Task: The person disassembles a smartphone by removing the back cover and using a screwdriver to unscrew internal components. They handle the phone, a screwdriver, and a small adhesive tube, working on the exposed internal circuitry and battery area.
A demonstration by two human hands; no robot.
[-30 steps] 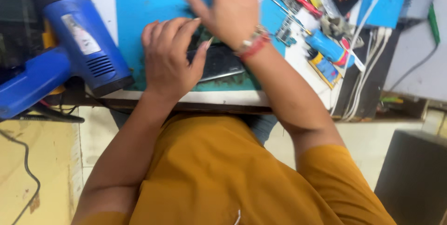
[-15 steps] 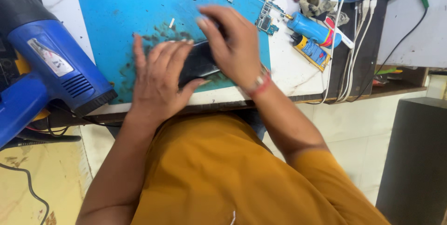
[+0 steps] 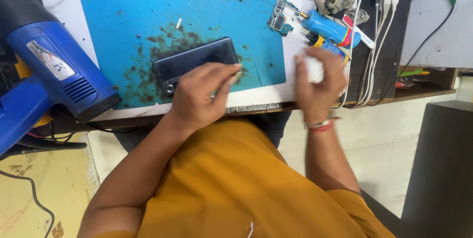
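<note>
Left hand resting on near edge of black phone, fingers curled, thumb and forefinger pinching something small and pale; can't tell what. Right hand blurred, closed around small white piece, off to right of phone, well apart. Phone flat on blue mat. Beyond right hand: blue tool, circuit boards. Far left: blue heat gun.

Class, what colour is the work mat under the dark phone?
Blue, with dark brown stains around the phone; the work mat shows in the head view.
</note>
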